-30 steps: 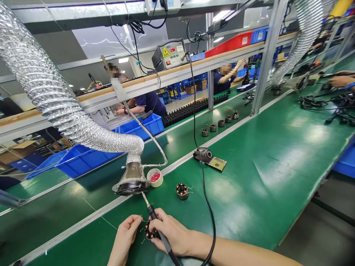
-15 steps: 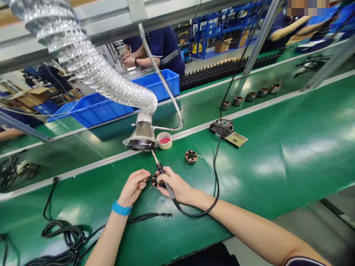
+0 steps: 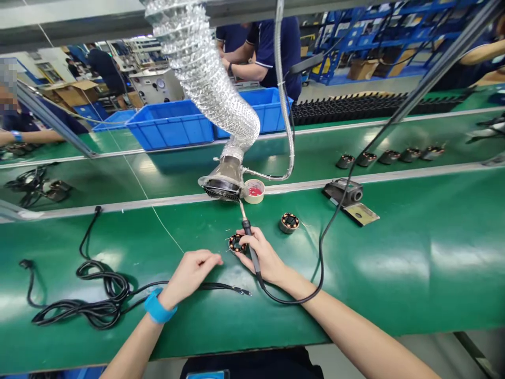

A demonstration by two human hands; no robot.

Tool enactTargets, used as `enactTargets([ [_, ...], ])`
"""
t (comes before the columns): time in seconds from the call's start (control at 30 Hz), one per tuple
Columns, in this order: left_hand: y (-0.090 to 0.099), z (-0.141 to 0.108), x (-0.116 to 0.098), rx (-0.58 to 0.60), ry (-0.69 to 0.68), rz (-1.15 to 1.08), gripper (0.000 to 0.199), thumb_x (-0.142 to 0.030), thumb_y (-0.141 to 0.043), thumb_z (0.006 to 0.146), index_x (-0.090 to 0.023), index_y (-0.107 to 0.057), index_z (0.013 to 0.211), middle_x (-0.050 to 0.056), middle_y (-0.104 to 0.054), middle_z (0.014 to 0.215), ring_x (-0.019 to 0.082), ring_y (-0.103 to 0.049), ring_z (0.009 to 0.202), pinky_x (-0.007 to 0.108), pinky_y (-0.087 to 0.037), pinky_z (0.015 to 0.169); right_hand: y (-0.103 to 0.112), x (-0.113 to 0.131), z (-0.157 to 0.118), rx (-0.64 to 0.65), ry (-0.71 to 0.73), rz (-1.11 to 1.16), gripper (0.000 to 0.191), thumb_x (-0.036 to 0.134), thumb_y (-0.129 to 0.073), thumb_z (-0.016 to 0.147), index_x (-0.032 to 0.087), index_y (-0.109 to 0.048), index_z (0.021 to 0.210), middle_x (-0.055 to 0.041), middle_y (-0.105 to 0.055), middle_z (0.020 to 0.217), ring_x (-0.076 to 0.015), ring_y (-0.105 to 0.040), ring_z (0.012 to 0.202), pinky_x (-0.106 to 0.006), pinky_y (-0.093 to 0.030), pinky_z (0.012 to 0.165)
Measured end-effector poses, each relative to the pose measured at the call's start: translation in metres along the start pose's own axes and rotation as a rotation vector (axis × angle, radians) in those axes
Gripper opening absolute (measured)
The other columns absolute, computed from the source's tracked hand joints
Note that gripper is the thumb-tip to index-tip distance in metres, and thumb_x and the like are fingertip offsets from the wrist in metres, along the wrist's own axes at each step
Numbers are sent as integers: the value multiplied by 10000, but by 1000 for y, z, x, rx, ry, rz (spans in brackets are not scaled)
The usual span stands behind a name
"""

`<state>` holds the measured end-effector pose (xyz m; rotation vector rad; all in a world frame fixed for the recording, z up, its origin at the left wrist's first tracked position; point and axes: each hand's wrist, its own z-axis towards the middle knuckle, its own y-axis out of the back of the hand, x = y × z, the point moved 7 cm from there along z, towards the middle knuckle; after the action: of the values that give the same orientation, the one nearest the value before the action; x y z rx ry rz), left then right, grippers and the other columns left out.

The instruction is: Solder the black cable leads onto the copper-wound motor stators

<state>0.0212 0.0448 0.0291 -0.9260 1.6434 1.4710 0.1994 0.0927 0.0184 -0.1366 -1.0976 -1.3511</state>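
My right hand (image 3: pixel 266 258) is closed around the grip of a soldering iron (image 3: pixel 253 258), whose tip points away from me. The same hand pinches a small ring-shaped motor stator (image 3: pixel 235 242) with copper coils and thin wire ends. My left hand (image 3: pixel 199 273), with a blue wristband (image 3: pixel 159 306), is closed just left of the stator and apart from it. A thin solder wire (image 3: pixel 158 216) runs down from the upper left to this hand; its end among the fingers is hidden. A second stator (image 3: pixel 289 223) stands on the green bench to the right.
A fume hood (image 3: pixel 223 179) on a foil duct hangs above the iron's tip. Behind it sits a round tub (image 3: pixel 254 192) with red contents. An iron stand (image 3: pixel 347 193) is at right, coiled black cables (image 3: pixel 104 287) at left. Several stators (image 3: pixel 389 156) and blue bins (image 3: pixel 169 126) stand farther back.
My view has turned, so the bench appears more level. My left hand has drawn back from the stator, towards me and to the left. My right hand still holds the iron and the stator.
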Motion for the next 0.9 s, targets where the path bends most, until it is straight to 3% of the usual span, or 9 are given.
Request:
enactTargets([
  [0.07, -4, -7, -4, 13, -49, 61, 302, -426, -627, 864, -183, -786, 778, 36, -617, 677, 153, -496, 623, 254, -345, 597, -1, 0, 0, -6, -1, -8, 258, 174, -614, 885, 229, -505, 1113, -101, -453, 1185, -229, -534, 1220, -410, -520, 971],
  [0.2, 0, 6, -6, -123, -42, 25, 254, -418, -738, 767, -167, -759, 798, 17, -603, 682, 127, -435, 582, 241, -321, 557, -3, -1, 1, -12, -18, -29, 280, 182, -641, 865, 229, -512, 1110, -100, -455, 1194, -229, -542, 1189, -417, -519, 974],
  [0.33, -14, 30, -1, -25, 73, -135, 317, -446, -718, 756, -136, -709, 691, 24, -637, 642, 136, -486, 597, 242, -365, 581, -3, 0, 2, -12, -30, -29, 276, 187, -635, 874, 239, -508, 1113, -91, -453, 1206, -203, -566, 1120, -412, -520, 978],
  [0.47, -18, 45, 5, -52, 119, -267, 356, -470, -719, 738, -122, -696, 668, 19, -623, 612, 133, -491, 590, 239, -369, 573, -3, 2, 2, -3, -22, -23, 269, 191, -625, 884, 241, -508, 1122, -90, -448, 1208, -194, -572, 1092, -398, -531, 958],
  [0.73, -26, 47, 11, 13, 206, -402, 436, -537, -749, 711, -137, -597, 626, -51, -429, 525, 56, -260, 452, 227, -133, 442, -1, 2, 0, -22, -27, -3, 246, 204, -621, 881, 231, -533, 1109, -85, -456, 1188, -186, -570, 1076, -385, -525, 962],
  [0.9, -34, 46, 13, 53, 225, -460, 432, -547, -747, 719, -144, -595, 690, -69, -392, 559, 49, -232, 446, 216, -110, 432, 0, 4, -2, 1, -25, -29, 255, 225, -644, 863, 218, -535, 1092, -73, -472, 1148, -166, -566, 1046, -310, -534, 903],
])
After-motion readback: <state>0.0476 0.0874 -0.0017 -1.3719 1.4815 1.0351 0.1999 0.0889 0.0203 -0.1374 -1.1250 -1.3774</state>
